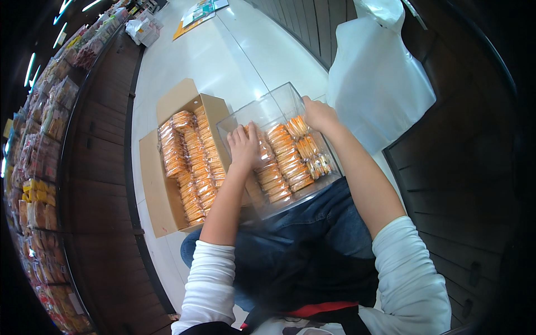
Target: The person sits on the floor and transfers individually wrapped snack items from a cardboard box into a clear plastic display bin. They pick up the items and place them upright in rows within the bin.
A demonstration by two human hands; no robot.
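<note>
A clear plastic bin (253, 103) rests tilted against my jeans, holding rows of orange-wrapped snack packets (289, 161). My left hand (245, 146) reaches over the bin's left side, its fingers on the far end of the left row; whether they grip a packet is hidden. At the far right corner, my right hand (320, 115) grips the bin's rim. Just left of the bin stands an open cardboard carton (157, 184), with several rows of similar orange packets (197, 155) inside. A few yellowish packets (319, 166) lie near the bin's right front.
Shelves of packaged food (42, 155) run along the left above a dark wood base (100, 167). At the right, a large white plastic bag (377, 79) hangs beside dark wood panelling (456, 176). Farther along the tiled floor (238, 54) are flat printed boards (201, 16) and white bags (144, 28).
</note>
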